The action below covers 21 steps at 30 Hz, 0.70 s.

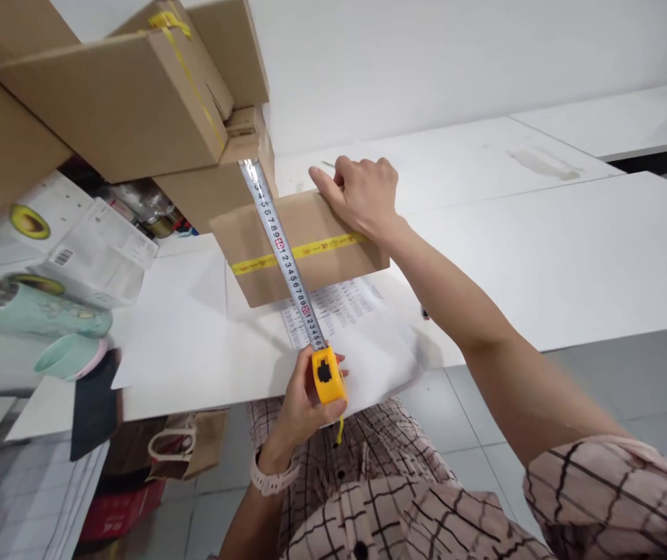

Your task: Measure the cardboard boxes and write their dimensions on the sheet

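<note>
My left hand is wrapped round a yellow tape measure near the table's front edge. Its extended metal blade runs up and away across a small cardboard box banded with yellow tape. The blade's far end is by the stacked cartons. My right hand grips the small box at its far right edge, thumb pointing left and fingers curled over the back, their tips hidden. Printed sheets lie partly under the box, in front of it.
Large cardboard boxes are stacked at the back left. A mint-green bottle, a green cup and a dark flat item sit at left. The white table stretches right along the wall. Paper bags stand below on the floor.
</note>
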Each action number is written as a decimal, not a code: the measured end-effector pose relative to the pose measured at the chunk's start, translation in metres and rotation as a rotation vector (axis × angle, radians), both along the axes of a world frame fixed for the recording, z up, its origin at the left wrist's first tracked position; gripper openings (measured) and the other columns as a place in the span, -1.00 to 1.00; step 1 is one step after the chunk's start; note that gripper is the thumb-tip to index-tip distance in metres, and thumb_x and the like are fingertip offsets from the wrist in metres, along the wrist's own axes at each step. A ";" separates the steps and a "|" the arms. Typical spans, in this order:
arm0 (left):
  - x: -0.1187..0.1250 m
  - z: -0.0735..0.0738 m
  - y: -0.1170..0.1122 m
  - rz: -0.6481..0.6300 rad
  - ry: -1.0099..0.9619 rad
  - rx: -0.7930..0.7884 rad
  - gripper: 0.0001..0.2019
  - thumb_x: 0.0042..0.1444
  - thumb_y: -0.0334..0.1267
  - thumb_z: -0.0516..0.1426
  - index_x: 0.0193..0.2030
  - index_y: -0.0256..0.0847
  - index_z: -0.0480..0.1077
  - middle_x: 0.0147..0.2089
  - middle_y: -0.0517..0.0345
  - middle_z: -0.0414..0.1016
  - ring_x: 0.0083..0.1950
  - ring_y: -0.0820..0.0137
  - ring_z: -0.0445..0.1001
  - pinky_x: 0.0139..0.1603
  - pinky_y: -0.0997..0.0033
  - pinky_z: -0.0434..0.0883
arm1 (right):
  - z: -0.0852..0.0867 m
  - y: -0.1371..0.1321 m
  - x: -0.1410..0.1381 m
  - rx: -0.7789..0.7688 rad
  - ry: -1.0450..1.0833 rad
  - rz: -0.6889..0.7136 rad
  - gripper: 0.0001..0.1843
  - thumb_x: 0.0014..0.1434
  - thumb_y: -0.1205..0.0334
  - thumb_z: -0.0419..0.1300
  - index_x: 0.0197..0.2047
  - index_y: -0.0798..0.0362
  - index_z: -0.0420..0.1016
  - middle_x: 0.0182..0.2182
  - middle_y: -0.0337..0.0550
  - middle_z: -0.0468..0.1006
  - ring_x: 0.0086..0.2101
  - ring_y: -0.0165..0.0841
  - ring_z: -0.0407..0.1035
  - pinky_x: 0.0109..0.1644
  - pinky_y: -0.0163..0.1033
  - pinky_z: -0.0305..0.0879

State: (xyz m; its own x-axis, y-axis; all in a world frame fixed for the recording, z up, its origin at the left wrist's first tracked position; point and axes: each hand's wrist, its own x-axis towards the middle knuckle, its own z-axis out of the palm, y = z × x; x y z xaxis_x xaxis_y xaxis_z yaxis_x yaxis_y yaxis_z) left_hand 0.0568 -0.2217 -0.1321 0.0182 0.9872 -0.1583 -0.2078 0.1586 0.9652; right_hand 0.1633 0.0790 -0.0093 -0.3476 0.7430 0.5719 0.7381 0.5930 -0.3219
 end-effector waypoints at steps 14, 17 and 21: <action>0.019 0.036 -0.019 -0.403 0.297 -0.036 -0.26 -0.07 -0.23 0.42 0.25 -0.11 0.23 0.15 -0.04 0.49 0.04 0.16 0.53 0.02 0.19 0.50 | 0.027 -0.059 0.077 -0.439 0.782 0.473 -0.28 0.35 -0.42 -0.10 0.03 0.01 0.55 -0.33 -0.20 0.55 -0.32 -0.42 0.45 -0.20 -0.24 0.39; 0.026 0.040 -0.030 -0.508 0.380 -0.061 -0.18 -0.04 -0.18 0.41 0.34 -0.09 0.18 0.11 -0.01 0.50 -0.01 0.18 0.51 0.00 0.17 0.50 | 0.032 -0.078 0.100 -0.352 0.830 0.483 -0.54 0.24 -0.25 0.27 -0.17 0.00 0.63 -0.48 -0.28 0.42 -0.50 -0.51 0.27 -0.44 -0.31 0.25; 0.029 0.031 -0.041 -0.365 0.431 -0.113 0.12 -0.02 -0.17 0.41 0.55 0.06 -0.18 0.25 -0.05 0.38 0.11 0.13 0.48 0.12 0.08 0.47 | -0.003 -0.119 0.113 -0.437 0.817 0.523 -0.67 0.33 -0.10 0.26 -0.16 0.00 0.62 -0.50 -0.31 0.44 -0.56 -0.54 0.25 -0.50 -0.34 0.24</action>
State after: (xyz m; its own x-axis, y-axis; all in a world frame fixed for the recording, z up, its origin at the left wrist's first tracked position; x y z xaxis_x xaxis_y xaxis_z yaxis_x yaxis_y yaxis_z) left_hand 0.0856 -0.2626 -0.1012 0.2650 0.9056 -0.3310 0.2883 0.2532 0.9235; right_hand 0.2761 -0.0399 -0.0124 -0.3145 0.8094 0.4960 -0.1116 0.4874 -0.8660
